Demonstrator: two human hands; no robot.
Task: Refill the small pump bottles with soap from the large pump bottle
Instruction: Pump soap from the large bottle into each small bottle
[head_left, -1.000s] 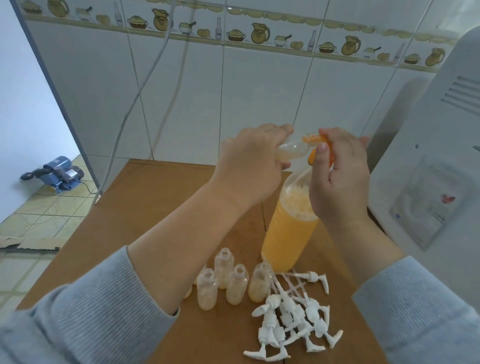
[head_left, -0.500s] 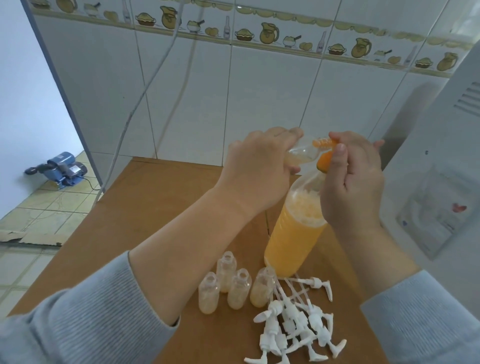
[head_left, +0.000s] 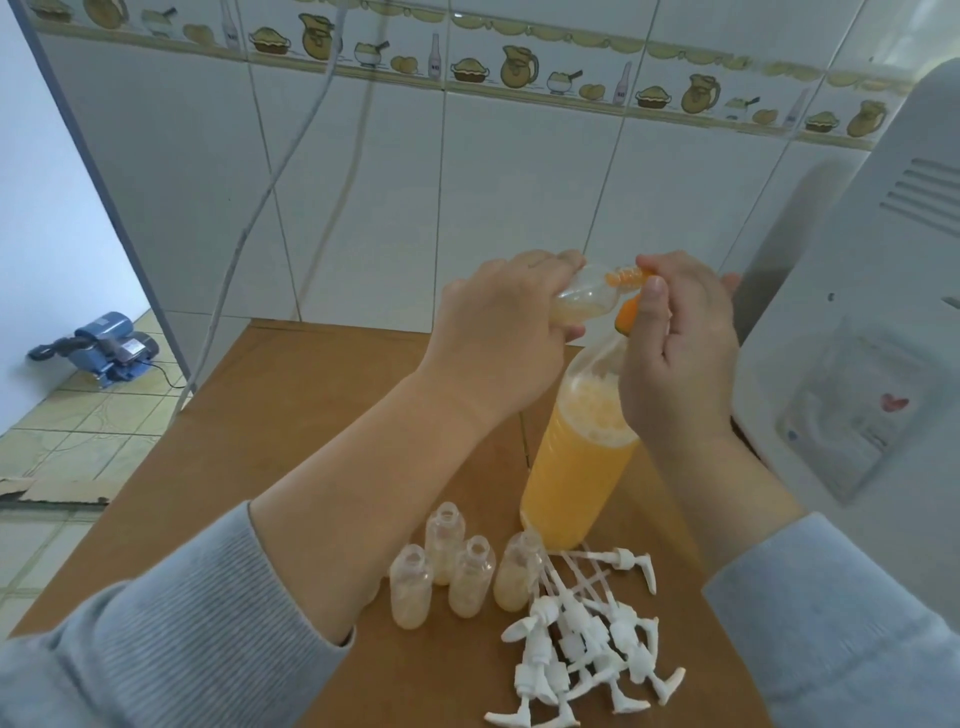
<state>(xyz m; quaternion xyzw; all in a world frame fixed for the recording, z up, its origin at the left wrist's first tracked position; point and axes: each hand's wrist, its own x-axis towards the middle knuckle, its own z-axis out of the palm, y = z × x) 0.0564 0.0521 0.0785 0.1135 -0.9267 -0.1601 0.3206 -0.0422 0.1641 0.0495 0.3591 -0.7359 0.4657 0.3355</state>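
Note:
A large clear bottle (head_left: 576, 467) of orange soap stands on the brown table (head_left: 260, 441). My right hand (head_left: 675, 353) grips its orange pump head (head_left: 626, 317) from above. My left hand (head_left: 504, 332) holds a small clear bottle (head_left: 587, 296) on its side, its mouth against the pump spout, with a little soap inside. Several small open bottles (head_left: 452, 577) with soap at the bottom stand in front of the large one. A pile of white pump tops (head_left: 587, 644) lies to their right.
A white appliance (head_left: 857, 338) stands close on the right. A tiled wall (head_left: 467, 182) rises behind the table, with cables (head_left: 260, 197) hanging down it. A blue water pump (head_left: 104, 348) sits on the floor at far left.
The view has shifted slightly. Both hands stay at the pump head, and the small bottle holds a bit more soap than before.

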